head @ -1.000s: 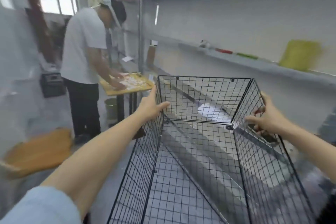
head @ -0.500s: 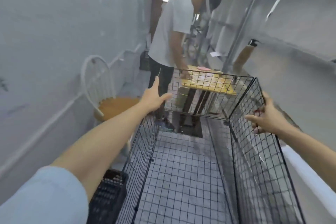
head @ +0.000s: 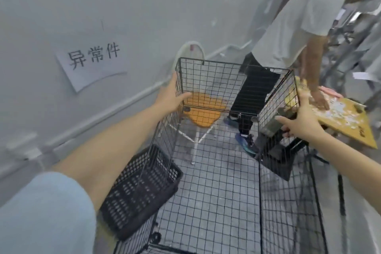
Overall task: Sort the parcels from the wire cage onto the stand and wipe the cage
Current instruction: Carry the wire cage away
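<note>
At the far end of the wire cage [head: 216, 181], your hands clamp opposite side panels: left hand [head: 170, 97] pinching the left panel's top, right hand [head: 299, 121] curled over the right rim. No parcels show inside. Lift both sides evenly so the mesh doesn't twist, and steer clear of the black basket [head: 142, 187] just left of the cage and the person [head: 299, 27] beyond its far panel.

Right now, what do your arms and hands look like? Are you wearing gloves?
No gloves: the left hand and right hand are bare, with no ring or watch showing. A light blue short sleeve covers the upper left arm; both forearms are bare. Any right sleeve is out of view.
</note>
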### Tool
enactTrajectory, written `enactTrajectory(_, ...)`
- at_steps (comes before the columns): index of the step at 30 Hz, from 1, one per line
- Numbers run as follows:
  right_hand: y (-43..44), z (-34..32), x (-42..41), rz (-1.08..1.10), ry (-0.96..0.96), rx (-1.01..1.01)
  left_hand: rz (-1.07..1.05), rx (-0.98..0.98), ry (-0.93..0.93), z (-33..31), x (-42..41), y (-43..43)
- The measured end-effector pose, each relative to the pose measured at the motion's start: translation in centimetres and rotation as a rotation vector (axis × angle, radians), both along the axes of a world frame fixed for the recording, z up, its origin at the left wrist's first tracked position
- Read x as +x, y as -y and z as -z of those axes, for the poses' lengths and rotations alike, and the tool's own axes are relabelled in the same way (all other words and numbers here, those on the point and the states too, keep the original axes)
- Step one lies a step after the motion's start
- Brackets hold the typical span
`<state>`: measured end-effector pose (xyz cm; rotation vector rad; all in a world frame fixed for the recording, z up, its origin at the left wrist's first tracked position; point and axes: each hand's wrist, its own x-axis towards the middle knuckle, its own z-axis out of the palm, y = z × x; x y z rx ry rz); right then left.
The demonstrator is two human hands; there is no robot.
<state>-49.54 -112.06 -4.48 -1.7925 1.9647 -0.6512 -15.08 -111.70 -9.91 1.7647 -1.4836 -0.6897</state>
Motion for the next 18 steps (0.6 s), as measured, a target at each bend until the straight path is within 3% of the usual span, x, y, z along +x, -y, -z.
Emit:
enactTrajectory(8,2.7,3.5,7.2,-0.078,0.028,0.044,-0.069,0.083,0.040,1.8,7.7,0.3)
enactTrajectory(18,1.4,5.3,14.1,0.046,0.080,0.046,0.048,0.090,0.083,2.0,15.4,3.2)
